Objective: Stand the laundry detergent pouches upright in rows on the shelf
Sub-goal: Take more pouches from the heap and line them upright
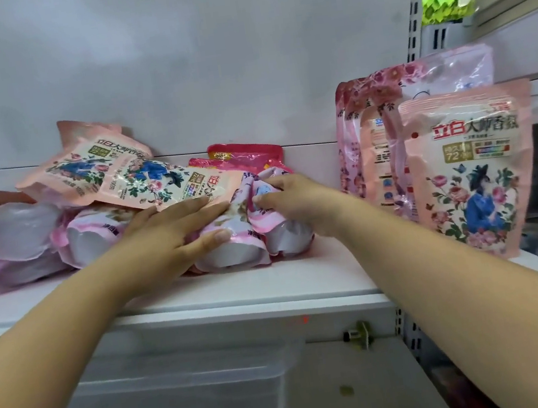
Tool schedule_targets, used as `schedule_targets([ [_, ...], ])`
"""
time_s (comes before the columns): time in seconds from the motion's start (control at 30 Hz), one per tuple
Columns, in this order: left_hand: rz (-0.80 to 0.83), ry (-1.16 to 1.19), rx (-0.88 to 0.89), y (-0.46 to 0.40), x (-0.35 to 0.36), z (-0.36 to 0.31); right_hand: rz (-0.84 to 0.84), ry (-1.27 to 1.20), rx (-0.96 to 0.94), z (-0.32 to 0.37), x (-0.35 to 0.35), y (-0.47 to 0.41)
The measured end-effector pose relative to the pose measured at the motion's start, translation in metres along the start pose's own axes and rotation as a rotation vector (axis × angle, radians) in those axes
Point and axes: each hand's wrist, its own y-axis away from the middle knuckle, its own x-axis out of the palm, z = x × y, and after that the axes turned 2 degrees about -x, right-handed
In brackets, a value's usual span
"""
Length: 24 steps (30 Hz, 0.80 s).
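White shelf (306,281) ahead: I see pouches standing at its right end (470,168), others heaped at left (126,179). My left hand (174,231) lies flat, fingers straight, on a lying pouch (231,243); my right hand (291,200) grips its crumpled top.

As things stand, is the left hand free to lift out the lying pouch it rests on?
Probably not cleanly. The left hand lies flat on the lying pouch, but a floral pouch from the pile overlaps its upper end, and the right hand grips the neighbouring pouch pressed against it.
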Motion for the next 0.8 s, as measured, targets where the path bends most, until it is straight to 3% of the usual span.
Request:
schedule_targets([
  [0.2,-0.026,-0.01,-0.046,0.008,-0.003,0.018,0.086,0.011,-0.095,0.015,0.019,-0.019],
  [0.3,-0.012,0.009,-0.08,0.01,-0.004,0.022,0.048,-0.027,-0.111,0.015,0.023,-0.02],
  [0.37,0.016,0.017,-0.102,0.01,-0.005,0.021,-0.062,-0.155,-0.094,0.009,0.018,-0.022],
  [0.5,0.119,0.087,-0.165,0.007,-0.02,0.0,-0.436,-0.365,-0.002,-0.004,0.001,-0.031],
  [0.57,0.109,0.245,-0.212,0.002,-0.033,-0.014,-0.524,-0.379,-0.092,-0.006,-0.003,-0.03],
  [0.63,-0.002,0.417,-0.226,-0.012,-0.037,-0.022,-0.546,-0.409,-0.297,-0.001,-0.004,-0.026],
  [0.7,-0.063,0.816,-0.249,-0.031,-0.042,-0.028,-0.512,-0.389,-0.507,0.009,0.0,-0.018],
  [0.8,0.01,1.427,-0.241,-0.06,-0.049,-0.035,-0.459,-0.207,-0.678,0.014,0.015,-0.013],
])
